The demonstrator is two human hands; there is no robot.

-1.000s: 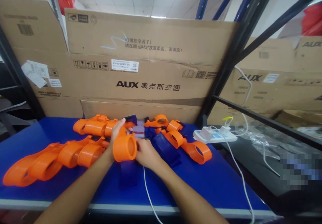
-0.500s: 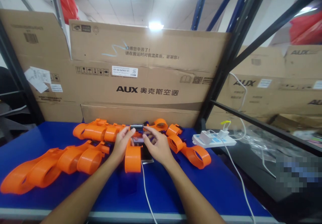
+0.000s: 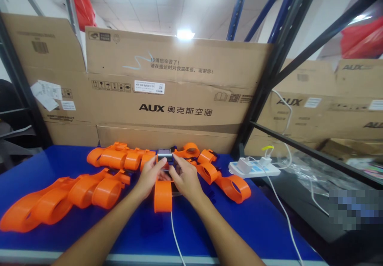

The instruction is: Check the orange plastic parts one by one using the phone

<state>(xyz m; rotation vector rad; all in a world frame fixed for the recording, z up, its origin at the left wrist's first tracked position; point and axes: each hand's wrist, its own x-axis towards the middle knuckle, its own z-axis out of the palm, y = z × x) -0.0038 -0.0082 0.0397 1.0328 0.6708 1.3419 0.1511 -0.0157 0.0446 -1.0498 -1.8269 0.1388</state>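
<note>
Over the middle of the blue table, my left hand (image 3: pixel 149 175) and my right hand (image 3: pixel 186 175) grip opposite sides of a small dark device (image 3: pixel 164 154) with a shiny grey face. Thumbs rest at its near side; the fingers behind are partly hidden. Just below hangs an orange plastic ring (image 3: pixel 163 196), apparently part of the same piece, though my fingers cover the join. Beneath my hands a flat object is mostly hidden, and a white cable (image 3: pixel 176 234) runs from there toward the table's near edge.
Orange ring-shaped straps lie in rows at left (image 3: pixel 80 192), back left (image 3: pixel 115 157) and right (image 3: pixel 235 187) on the blue table (image 3: pixel 125 234). A white power strip (image 3: pixel 254 167) with plugs sits at the right edge. Cardboard (image 3: pixel 179 90) stands behind, beside a black rack post (image 3: pixel 266 86).
The device has tilted, so more of its grey face shows. Its orange ring has shifted slightly right and down, and my right hand has closed further around the device.
</note>
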